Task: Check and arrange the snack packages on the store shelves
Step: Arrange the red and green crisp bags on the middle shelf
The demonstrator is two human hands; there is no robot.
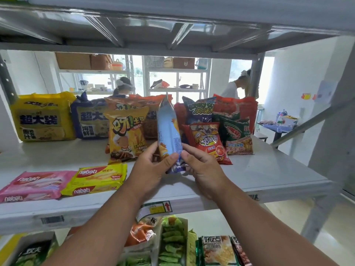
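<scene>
A light blue snack bag (169, 131) stands upright and edge-on above the middle shelf (269, 169). My left hand (151, 166) grips its lower left side, thumb across the front. My right hand (201, 166) pinches its lower right side. An orange potato-stick bag (124, 135) stands just left of it. To its right are a red corn-snack bag (209, 143), a green prawn cracker bag (238, 137) and a dark blue bag (199, 110). Two large bags, yellow (44, 116) and navy (90, 120), stand at the back left.
Pink (32, 185) and yellow (98, 179) wafer packs lie flat at the shelf's front left. The lower shelf holds green snack bags (171, 244) and other packs (219, 250). A steel shelf (172, 25) hangs overhead. Two people (123, 87) work at racks behind.
</scene>
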